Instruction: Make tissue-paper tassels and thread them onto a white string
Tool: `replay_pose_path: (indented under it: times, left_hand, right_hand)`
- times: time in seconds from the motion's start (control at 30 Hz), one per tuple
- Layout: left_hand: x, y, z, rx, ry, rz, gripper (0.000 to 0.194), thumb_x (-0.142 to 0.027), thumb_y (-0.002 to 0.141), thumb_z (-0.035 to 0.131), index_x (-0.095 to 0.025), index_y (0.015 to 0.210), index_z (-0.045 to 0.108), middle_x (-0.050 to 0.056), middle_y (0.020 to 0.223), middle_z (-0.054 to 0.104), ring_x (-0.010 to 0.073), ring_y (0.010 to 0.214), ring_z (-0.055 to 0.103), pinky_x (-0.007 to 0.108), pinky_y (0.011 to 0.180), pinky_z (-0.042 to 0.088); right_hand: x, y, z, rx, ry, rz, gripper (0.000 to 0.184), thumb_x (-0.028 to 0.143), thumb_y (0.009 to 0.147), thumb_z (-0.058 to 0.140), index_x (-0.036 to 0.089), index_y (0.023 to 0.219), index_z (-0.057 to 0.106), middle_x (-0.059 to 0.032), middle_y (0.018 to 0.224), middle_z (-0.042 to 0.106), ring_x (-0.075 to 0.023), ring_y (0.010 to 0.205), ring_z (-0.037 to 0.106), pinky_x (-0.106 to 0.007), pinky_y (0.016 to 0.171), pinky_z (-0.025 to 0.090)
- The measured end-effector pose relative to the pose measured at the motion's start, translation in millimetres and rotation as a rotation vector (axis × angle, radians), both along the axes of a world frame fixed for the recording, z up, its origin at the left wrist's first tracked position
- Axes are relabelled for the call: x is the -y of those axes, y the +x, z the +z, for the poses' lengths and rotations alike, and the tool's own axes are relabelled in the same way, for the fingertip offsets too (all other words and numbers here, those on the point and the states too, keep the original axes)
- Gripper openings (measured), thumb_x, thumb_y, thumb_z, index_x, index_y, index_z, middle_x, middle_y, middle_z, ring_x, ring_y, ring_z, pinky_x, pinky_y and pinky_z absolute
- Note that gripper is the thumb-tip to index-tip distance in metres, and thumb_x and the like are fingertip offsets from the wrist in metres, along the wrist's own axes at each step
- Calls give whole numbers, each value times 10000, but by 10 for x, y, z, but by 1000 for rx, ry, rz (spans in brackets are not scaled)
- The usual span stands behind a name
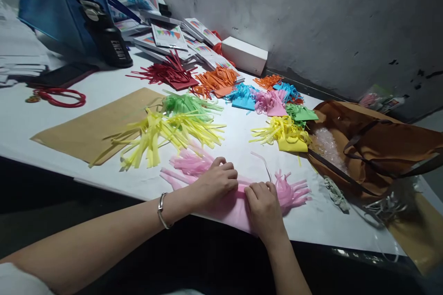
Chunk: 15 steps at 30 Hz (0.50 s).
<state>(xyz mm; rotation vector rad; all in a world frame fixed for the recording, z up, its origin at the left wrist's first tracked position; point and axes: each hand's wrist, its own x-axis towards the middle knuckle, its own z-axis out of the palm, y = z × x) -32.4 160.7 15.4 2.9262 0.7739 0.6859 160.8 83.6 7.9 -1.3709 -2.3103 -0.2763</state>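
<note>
Near the front edge of the white table (235, 133), a big piece of pink paper (228, 212) is held down by two hands. Its top edge looks gripped by the bent fingers of the left hand (214, 182) and the right hand (263, 205), set close together. The thumbs are mostly hidden, so how hard it is pinched cannot be told. Both ends of the pink paper are cut into thin strips, but its middle is left flat and wide. So the cutting seems to be done, and the middle looks only partly worked, with no neat small bundle made yet.

On the left, the long yellow strips (150, 140) and green strips (187, 103) are spread out loose, partly over the brown paper (86, 126). They seem less finished. Toward the right, the yellow bundle (292, 143), blue bundle (244, 97) and small pink bundle (273, 101) are set down with flat ends and bunched strips. Those look more finished, but how many are left cannot be told.
</note>
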Motion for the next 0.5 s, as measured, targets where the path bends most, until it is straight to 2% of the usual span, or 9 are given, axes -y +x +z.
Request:
replay_pose_path:
  times: [0.13, 0.23, 0.3, 0.4, 0.5]
  left_hand:
    - [55, -119, 21, -32, -52, -7, 111, -168, 877, 709, -224, 782, 695, -15, 776, 681, 187, 815, 519, 398, 824, 271]
    - [132, -125, 64, -69, -112, 60, 91, -124, 861, 696, -211, 834, 697, 1, 871, 704, 197, 857, 541, 395, 808, 281]
    - [174, -73, 108, -95, -147, 168, 84, -119, 862, 669, -184, 810, 681, 25, 877, 695, 214, 862, 549, 399, 790, 292]
    - [192, 35, 177, -134, -183, 348, 123, -156, 874, 624, -159, 756, 657, 64, 877, 674, 246, 866, 556, 409, 766, 312]
    - [157, 95, 207, -174, -188, 391, 94, -160, 874, 627, -161, 787, 665, 85, 952, 669, 258, 883, 557, 406, 757, 322]
  right_hand:
    - [112, 197, 30, -30, 8, 35, 217, 82, 967, 455, 186, 1001, 643, -45, 894, 679, -194, 855, 566, -402, 964, 363]
    - [165, 260, 50, -113, -31, 10, 184, 142, 988, 478, 200, 1040, 645, -44, 957, 678, -202, 932, 566, -435, 1028, 336]
    - [160, 235, 46, -183, -78, -60, 158, 179, 987, 500, 212, 946, 649, -33, 930, 661, -199, 918, 557, -441, 1024, 332]
    - [113, 152, 25, -215, -102, -258, 206, 204, 969, 524, 210, 781, 608, -30, 847, 636, -210, 872, 546, -446, 975, 342]
    - [71, 82, 21, -193, -80, -381, 178, 183, 937, 550, 211, 767, 597, -45, 845, 648, -236, 875, 548, -471, 957, 328]
